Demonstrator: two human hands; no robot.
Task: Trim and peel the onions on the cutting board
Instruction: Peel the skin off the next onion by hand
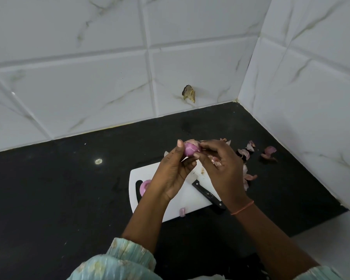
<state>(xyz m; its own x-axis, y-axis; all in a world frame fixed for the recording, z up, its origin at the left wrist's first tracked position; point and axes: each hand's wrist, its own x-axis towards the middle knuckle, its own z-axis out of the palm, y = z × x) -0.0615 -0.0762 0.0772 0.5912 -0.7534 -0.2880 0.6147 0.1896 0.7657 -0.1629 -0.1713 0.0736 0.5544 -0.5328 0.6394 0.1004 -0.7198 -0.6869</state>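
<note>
Head view: I am looking down at two hands working over a black counter [49, 188].
Left hand [170, 174]: I am seeing it holding a small purple onion [190, 149] up in the air, with its fingers curling round the onion and its thumb tip sticking up on the far left side.
Right hand [220, 168]: its fingers are pinching at the right side of the onion, pressing close together, touching the skin there.
Onion: it is sitting between the fingertips of both hands, above the far end of the white cutting board [176, 205].
Second onion [144, 186]: it is lying on the board, just under and left of the left hand, next to the board's handle hole.
Knife [207, 194]: it is lying on the board below the right hand, with its black handle pointing toward the right wrist.
Small onion piece [182, 211]: it is sitting on the near edge of the board, between the two arms.
Onion skins [251, 150]: they are lying on the counter past and right of the right fingers.
Wrist band [242, 208]: an orange thread is going round the right wrist.
Wall [89, 77]: white tiles are standing behind the fingers, with a brown chipped spot [188, 93].
</note>
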